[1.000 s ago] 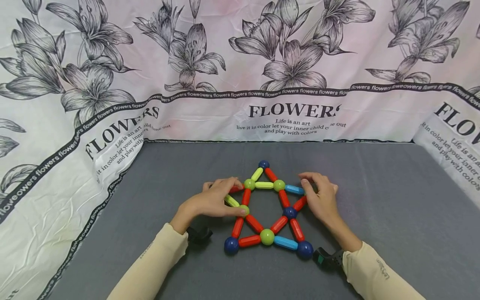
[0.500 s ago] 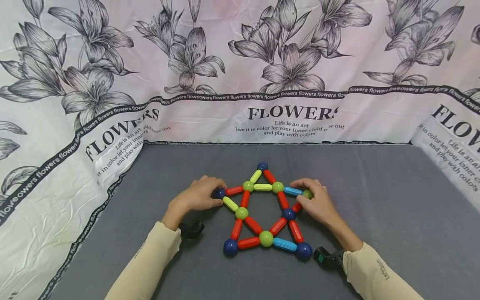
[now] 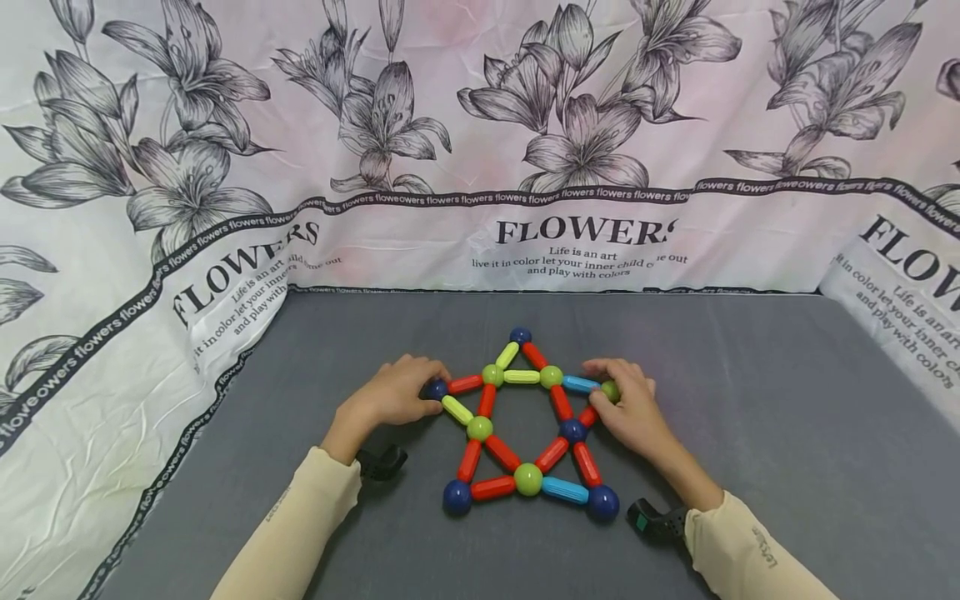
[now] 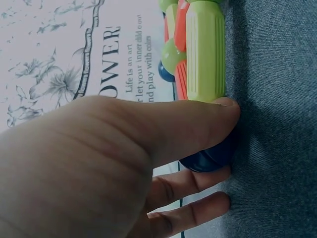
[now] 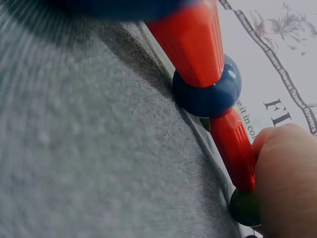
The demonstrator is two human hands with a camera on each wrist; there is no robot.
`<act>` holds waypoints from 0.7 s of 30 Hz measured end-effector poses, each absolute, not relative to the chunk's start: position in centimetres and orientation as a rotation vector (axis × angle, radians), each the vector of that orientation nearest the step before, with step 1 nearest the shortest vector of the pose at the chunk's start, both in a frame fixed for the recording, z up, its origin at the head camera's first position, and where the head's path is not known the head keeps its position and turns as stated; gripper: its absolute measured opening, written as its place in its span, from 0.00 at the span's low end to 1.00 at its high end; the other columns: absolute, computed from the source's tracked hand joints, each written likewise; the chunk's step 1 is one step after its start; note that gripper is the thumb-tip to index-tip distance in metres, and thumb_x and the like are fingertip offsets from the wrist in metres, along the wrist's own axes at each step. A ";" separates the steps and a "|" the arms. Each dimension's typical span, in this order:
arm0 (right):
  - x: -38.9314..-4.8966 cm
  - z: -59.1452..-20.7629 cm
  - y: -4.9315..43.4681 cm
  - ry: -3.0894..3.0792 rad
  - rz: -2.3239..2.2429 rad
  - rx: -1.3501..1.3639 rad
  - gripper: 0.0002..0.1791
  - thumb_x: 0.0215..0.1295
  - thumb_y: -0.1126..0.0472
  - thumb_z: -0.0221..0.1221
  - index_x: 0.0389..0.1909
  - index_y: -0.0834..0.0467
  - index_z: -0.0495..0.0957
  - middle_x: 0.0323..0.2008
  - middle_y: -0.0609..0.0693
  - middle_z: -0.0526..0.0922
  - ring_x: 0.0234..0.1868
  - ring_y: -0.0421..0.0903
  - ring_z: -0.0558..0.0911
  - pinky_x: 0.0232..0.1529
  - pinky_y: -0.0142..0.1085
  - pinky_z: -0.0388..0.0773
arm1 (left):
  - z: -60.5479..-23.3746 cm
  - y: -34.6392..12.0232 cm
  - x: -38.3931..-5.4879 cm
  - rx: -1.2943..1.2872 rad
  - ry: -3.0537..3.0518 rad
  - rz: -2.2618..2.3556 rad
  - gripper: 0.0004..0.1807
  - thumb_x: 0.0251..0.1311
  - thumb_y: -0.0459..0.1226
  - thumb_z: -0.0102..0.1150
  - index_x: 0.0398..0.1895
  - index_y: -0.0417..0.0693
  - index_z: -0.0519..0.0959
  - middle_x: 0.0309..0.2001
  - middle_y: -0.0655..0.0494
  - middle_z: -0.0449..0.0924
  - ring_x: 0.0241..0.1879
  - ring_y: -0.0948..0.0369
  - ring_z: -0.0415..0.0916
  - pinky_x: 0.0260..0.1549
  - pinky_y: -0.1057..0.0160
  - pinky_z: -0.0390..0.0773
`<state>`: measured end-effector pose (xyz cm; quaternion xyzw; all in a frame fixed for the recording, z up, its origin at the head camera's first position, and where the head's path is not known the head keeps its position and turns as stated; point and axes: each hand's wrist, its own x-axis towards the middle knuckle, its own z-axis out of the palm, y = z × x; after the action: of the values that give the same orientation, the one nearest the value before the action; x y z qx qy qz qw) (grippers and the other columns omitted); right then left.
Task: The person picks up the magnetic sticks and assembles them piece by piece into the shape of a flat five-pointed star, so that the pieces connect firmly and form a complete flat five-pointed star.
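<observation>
A flat star of magnetic rods and balls lies on the grey table, with red, yellow-green and blue rods between blue and green balls. At its left tip my left hand pinches a dark blue ball; the left wrist view has the thumb over this ball, beside a yellow-green rod. My right hand holds the green ball at the right tip between thumb and fingers. In the right wrist view the thumb lies by a red rod and that green ball.
Dark grey cloth covers the table. A white floral sheet hangs behind and along the sides. Black wrist straps, the left one and the right one, sit close to the tabletop.
My left hand has moved left from over the inner green ball to the blue tip ball. My right hand stays at the right tip, its fingers shifted so that the green ball shows.
</observation>
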<state>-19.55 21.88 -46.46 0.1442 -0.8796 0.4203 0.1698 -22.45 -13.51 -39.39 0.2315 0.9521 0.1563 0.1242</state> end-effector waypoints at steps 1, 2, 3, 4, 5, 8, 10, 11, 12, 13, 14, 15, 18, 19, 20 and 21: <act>-19.5 -46.5 21.8 -2.507 1.175 0.384 0.19 0.60 0.70 0.59 0.53 0.60 0.81 0.50 0.58 0.84 0.48 0.51 0.72 0.44 0.43 0.53 | -39.4 -13.5 -22.4 0.671 2.778 0.454 0.17 0.63 0.41 0.69 0.54 0.55 0.81 0.50 0.57 0.82 0.53 0.54 0.71 0.51 0.49 0.69; -19.5 -46.4 21.7 -2.512 1.165 0.359 0.18 0.61 0.69 0.59 0.53 0.60 0.81 0.50 0.57 0.84 0.47 0.51 0.71 0.43 0.43 0.53 | -39.4 -13.6 -22.4 0.667 2.780 0.456 0.17 0.63 0.41 0.69 0.54 0.54 0.81 0.49 0.57 0.81 0.53 0.54 0.71 0.51 0.49 0.69; -19.5 -46.4 21.6 -2.518 1.159 0.340 0.17 0.62 0.68 0.59 0.53 0.60 0.81 0.50 0.58 0.84 0.47 0.51 0.71 0.43 0.43 0.53 | -39.4 -13.6 -22.4 0.665 2.784 0.457 0.17 0.63 0.41 0.69 0.54 0.54 0.81 0.49 0.57 0.82 0.53 0.54 0.71 0.51 0.48 0.69; -19.5 -46.4 21.6 -2.523 1.154 0.327 0.17 0.63 0.67 0.59 0.53 0.60 0.81 0.50 0.58 0.84 0.46 0.51 0.71 0.43 0.43 0.53 | -39.4 -13.6 -22.4 0.663 2.787 0.459 0.17 0.63 0.41 0.69 0.54 0.54 0.81 0.49 0.57 0.82 0.53 0.54 0.71 0.51 0.48 0.69; -19.5 -46.4 21.6 -2.529 1.147 0.317 0.16 0.64 0.66 0.59 0.53 0.60 0.81 0.50 0.58 0.83 0.45 0.51 0.71 0.43 0.43 0.53 | -39.4 -13.6 -22.4 0.661 2.791 0.460 0.17 0.63 0.41 0.69 0.54 0.54 0.81 0.49 0.57 0.82 0.53 0.54 0.71 0.52 0.48 0.69; -19.6 -46.3 21.5 -2.540 1.136 0.310 0.15 0.66 0.65 0.60 0.53 0.60 0.82 0.51 0.58 0.83 0.44 0.51 0.70 0.42 0.43 0.52 | -39.5 -13.6 -22.4 0.655 2.800 0.462 0.17 0.63 0.41 0.69 0.55 0.54 0.81 0.50 0.56 0.82 0.54 0.53 0.72 0.52 0.47 0.70; -19.6 -46.3 21.5 -2.544 1.133 0.310 0.15 0.66 0.64 0.60 0.53 0.60 0.81 0.51 0.58 0.83 0.44 0.51 0.70 0.42 0.43 0.53 | -39.5 -13.5 -22.4 0.652 2.801 0.464 0.17 0.63 0.41 0.69 0.55 0.54 0.81 0.50 0.56 0.82 0.54 0.53 0.72 0.53 0.46 0.70; -19.6 -46.3 21.5 -2.544 1.141 0.308 0.15 0.67 0.64 0.61 0.54 0.61 0.81 0.50 0.59 0.83 0.44 0.51 0.70 0.42 0.43 0.53 | -39.4 -13.5 -22.4 0.653 2.799 0.465 0.17 0.63 0.41 0.69 0.55 0.53 0.81 0.51 0.56 0.82 0.54 0.53 0.72 0.53 0.46 0.70; -19.6 -46.4 21.5 -2.544 1.147 0.303 0.15 0.68 0.63 0.61 0.54 0.61 0.81 0.50 0.59 0.83 0.45 0.51 0.70 0.43 0.43 0.53 | -39.4 -13.6 -22.4 0.655 2.795 0.466 0.18 0.63 0.41 0.69 0.55 0.53 0.81 0.51 0.55 0.82 0.54 0.53 0.72 0.54 0.46 0.70; -19.6 -46.3 21.5 -2.542 1.160 0.297 0.15 0.69 0.62 0.60 0.54 0.61 0.80 0.50 0.59 0.83 0.45 0.51 0.70 0.43 0.43 0.53 | -39.4 -13.6 -22.4 0.661 2.789 0.468 0.18 0.63 0.41 0.69 0.56 0.53 0.81 0.52 0.55 0.82 0.55 0.52 0.72 0.55 0.45 0.70; -19.5 -46.3 21.6 -2.541 1.172 0.291 0.16 0.70 0.61 0.60 0.55 0.61 0.80 0.50 0.59 0.83 0.46 0.52 0.71 0.43 0.43 0.53 | -39.4 -13.7 -22.4 0.669 2.781 0.471 0.19 0.63 0.40 0.69 0.57 0.53 0.80 0.53 0.54 0.82 0.56 0.52 0.72 0.56 0.44 0.70; -19.5 -46.3 21.6 -2.539 1.188 0.284 0.16 0.70 0.61 0.60 0.56 0.62 0.80 0.50 0.60 0.83 0.46 0.52 0.71 0.44 0.44 0.53 | -39.3 -13.8 -22.4 0.674 2.770 0.483 0.20 0.63 0.39 0.68 0.59 0.53 0.79 0.55 0.54 0.81 0.57 0.51 0.72 0.58 0.42 0.69; -19.3 -46.3 21.6 -2.538 1.234 0.259 0.18 0.73 0.59 0.58 0.58 0.63 0.78 0.52 0.61 0.82 0.50 0.53 0.71 0.46 0.44 0.54 | -39.2 -14.2 -22.4 0.691 2.740 0.516 0.26 0.63 0.34 0.64 0.65 0.52 0.76 0.60 0.50 0.79 0.61 0.48 0.72 0.62 0.36 0.68; -19.3 -46.2 21.7 -2.540 1.246 0.254 0.19 0.73 0.58 0.57 0.59 0.63 0.77 0.53 0.62 0.82 0.51 0.54 0.71 0.47 0.45 0.54 | -39.1 -14.4 -22.4 0.686 2.735 0.532 0.28 0.62 0.32 0.62 0.67 0.52 0.74 0.62 0.49 0.78 0.63 0.48 0.72 0.64 0.35 0.66; -19.3 -46.3 21.7 -2.546 1.251 0.250 0.20 0.74 0.57 0.57 0.60 0.64 0.77 0.55 0.62 0.81 0.53 0.55 0.72 0.48 0.45 0.54 | -39.1 -14.6 -22.4 0.679 2.737 0.548 0.30 0.62 0.30 0.60 0.69 0.52 0.73 0.64 0.48 0.77 0.64 0.47 0.71 0.65 0.33 0.65; -19.2 -46.2 21.8 -2.555 1.257 0.246 0.21 0.74 0.57 0.56 0.61 0.64 0.76 0.56 0.63 0.81 0.54 0.56 0.71 0.49 0.46 0.55 | -39.1 -14.8 -22.4 0.670 2.747 0.564 0.31 0.62 0.29 0.57 0.70 0.51 0.71 0.66 0.47 0.75 0.66 0.45 0.70 0.65 0.32 0.64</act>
<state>-19.23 21.78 -46.23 0.0853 -0.8851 0.4353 0.1411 -22.37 -14.75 -39.07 0.2305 0.9448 0.1940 0.1290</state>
